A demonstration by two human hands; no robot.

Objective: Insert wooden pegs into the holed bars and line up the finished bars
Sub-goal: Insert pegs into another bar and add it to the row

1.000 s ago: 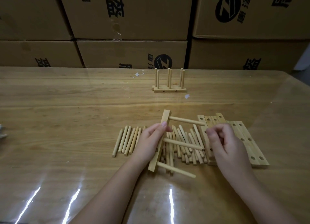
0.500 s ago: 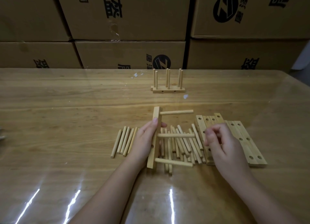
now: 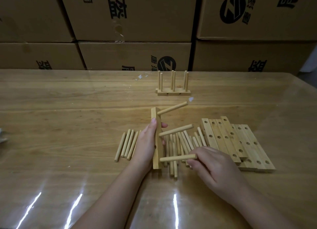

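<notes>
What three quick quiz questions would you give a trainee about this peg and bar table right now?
1. True or false: the held bar carries four pegs.
2. The left hand grips: A, that bar; B, a loose peg; C, a box.
3. Fill in: ___ finished bars stand at the far side of the table.
Key: 1 false, it carries three; 2 A; 3 two.
</notes>
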